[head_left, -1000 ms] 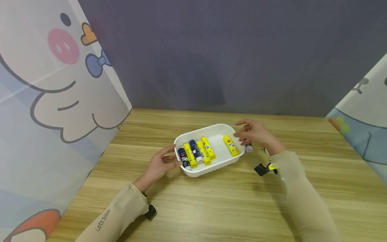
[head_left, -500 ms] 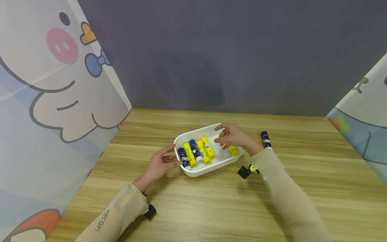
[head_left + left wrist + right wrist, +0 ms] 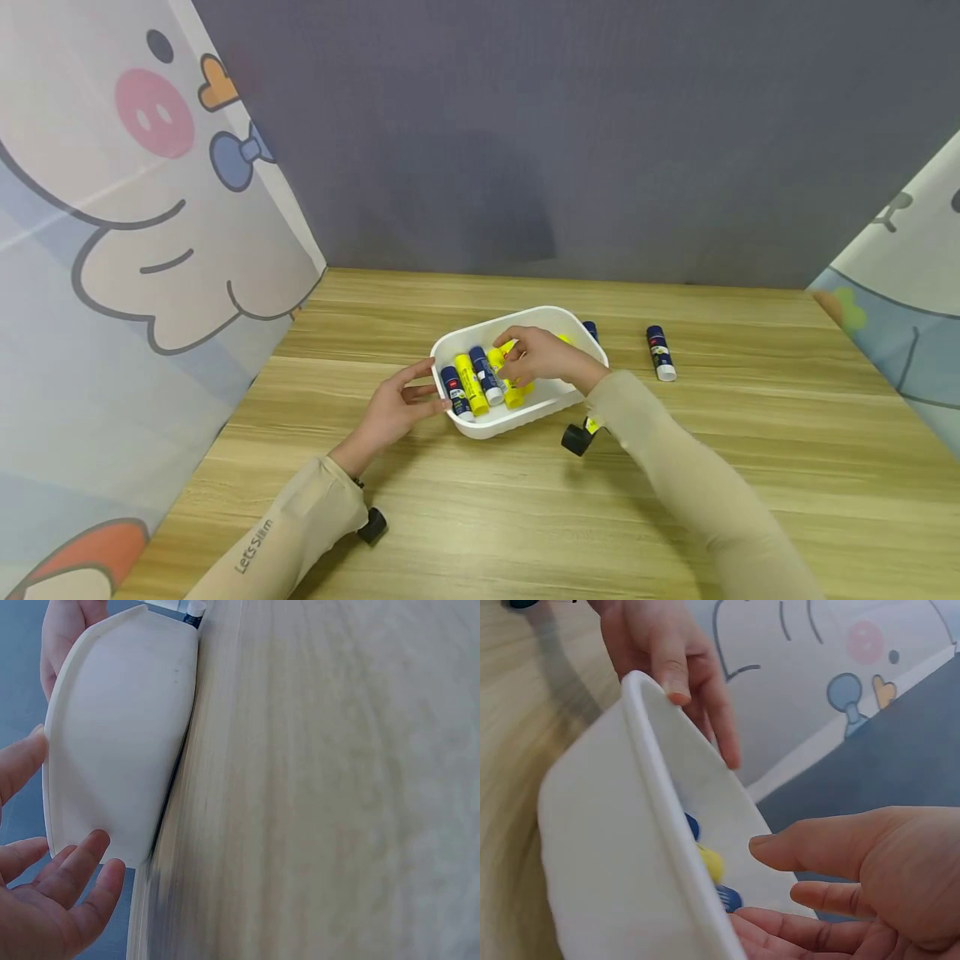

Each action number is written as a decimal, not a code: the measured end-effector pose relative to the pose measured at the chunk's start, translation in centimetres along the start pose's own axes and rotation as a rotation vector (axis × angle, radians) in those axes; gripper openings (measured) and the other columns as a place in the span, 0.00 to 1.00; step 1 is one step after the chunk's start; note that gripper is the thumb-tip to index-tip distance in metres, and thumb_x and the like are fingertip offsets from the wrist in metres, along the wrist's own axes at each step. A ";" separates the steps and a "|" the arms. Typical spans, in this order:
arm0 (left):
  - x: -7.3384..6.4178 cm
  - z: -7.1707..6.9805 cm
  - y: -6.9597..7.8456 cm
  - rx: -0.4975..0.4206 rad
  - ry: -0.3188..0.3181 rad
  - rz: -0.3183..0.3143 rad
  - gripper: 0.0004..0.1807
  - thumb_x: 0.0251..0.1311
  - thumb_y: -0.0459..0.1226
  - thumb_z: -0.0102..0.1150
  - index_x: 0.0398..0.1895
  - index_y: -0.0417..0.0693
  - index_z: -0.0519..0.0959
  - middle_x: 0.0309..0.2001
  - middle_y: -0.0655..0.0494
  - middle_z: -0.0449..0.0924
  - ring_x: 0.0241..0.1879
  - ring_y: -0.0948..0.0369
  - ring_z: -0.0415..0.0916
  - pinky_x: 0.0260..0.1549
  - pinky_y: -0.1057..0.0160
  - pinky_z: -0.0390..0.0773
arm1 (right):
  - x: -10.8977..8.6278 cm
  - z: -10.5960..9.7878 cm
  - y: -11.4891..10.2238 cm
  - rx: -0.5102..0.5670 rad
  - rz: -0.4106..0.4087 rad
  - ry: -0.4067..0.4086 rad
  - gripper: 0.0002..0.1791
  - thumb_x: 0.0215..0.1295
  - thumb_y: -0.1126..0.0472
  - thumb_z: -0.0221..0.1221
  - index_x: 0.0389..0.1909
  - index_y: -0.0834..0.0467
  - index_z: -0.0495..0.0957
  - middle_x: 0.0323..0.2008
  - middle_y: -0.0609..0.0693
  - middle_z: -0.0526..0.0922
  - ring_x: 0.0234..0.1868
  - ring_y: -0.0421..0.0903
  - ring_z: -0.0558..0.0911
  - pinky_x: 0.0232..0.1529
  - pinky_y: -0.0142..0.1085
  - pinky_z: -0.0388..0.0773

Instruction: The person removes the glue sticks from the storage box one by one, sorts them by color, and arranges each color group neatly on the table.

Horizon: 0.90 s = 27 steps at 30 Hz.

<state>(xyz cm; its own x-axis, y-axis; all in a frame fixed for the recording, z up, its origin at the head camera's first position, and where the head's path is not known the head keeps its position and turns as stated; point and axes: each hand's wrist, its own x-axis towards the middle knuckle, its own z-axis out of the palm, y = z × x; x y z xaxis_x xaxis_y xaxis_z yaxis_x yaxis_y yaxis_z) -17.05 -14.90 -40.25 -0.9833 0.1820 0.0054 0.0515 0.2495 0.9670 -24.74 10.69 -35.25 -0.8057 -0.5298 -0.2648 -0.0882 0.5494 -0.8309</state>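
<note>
A white plastic box (image 3: 480, 431) stands on the table, with several yellow and navy glue sticks lying in it. My left hand (image 3: 387, 417) touches its left end, fingers spread along the wall (image 3: 124, 735) in the left wrist view. Over the inside of the box is my right hand (image 3: 540, 354). Its fingertips are at a yellow glue stick (image 3: 513, 397), beside a navy glue stick (image 3: 486, 375); the thumb stands apart from the fingers in the right wrist view. Further left lie a yellow glue stick (image 3: 472, 385) and a navy glue stick (image 3: 456, 392). Another yellow one (image 3: 564, 339) is mostly hidden behind my right hand.
Right of the box, a navy glue stick (image 3: 661, 353) with a white end lies on the wooden table (image 3: 480, 525). A second navy glue stick (image 3: 591, 330) shows partly behind the box's right end. A dark panel (image 3: 525, 150) rises behind the table.
My right hand has moved left from the box's right end to over the middle glue sticks, uncovering the navy glue sticks on the table. The left hand and box have stayed put.
</note>
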 end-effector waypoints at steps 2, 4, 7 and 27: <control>0.0 0.0 0.0 0.003 0.000 -0.001 0.39 0.58 0.29 0.69 0.72 0.34 0.63 0.66 0.33 0.67 0.59 0.40 0.74 0.53 0.52 0.79 | 0.3 0.4 0.0 -0.003 0.014 -0.011 0.33 0.59 0.66 0.68 0.65 0.65 0.69 0.41 0.58 0.81 0.34 0.50 0.85 0.40 0.39 0.86; 0.0 0.0 0.0 0.005 0.000 -0.008 0.39 0.58 0.29 0.70 0.72 0.35 0.63 0.66 0.34 0.67 0.59 0.40 0.74 0.54 0.51 0.79 | 0.6 0.6 0.0 -0.004 0.030 -0.026 0.33 0.59 0.66 0.68 0.66 0.65 0.68 0.40 0.57 0.82 0.35 0.49 0.85 0.41 0.39 0.85; 0.0 0.0 0.0 0.013 0.000 -0.011 0.39 0.58 0.30 0.70 0.72 0.35 0.64 0.66 0.34 0.67 0.59 0.41 0.74 0.54 0.51 0.79 | 0.9 0.9 -0.1 -0.007 0.053 -0.045 0.34 0.59 0.66 0.67 0.66 0.65 0.67 0.38 0.56 0.83 0.35 0.48 0.85 0.41 0.38 0.85; 0.1 0.0 -0.1 0.007 0.002 -0.013 0.40 0.57 0.28 0.70 0.72 0.37 0.64 0.66 0.35 0.67 0.59 0.41 0.75 0.52 0.52 0.80 | 2.6 2.8 -0.8 -0.263 0.142 -0.072 0.43 0.56 0.63 0.72 0.70 0.60 0.60 0.37 0.57 0.78 0.27 0.46 0.81 0.30 0.33 0.83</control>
<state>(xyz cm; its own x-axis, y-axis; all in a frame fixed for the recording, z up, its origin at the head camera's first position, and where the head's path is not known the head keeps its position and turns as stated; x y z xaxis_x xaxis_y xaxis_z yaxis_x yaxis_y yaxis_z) -17.13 -14.91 -40.34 -0.9842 0.1768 -0.0065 0.0400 0.2583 0.9652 -25.15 7.02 -36.64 -0.7780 -0.4751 -0.4111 -0.1338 0.7647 -0.6303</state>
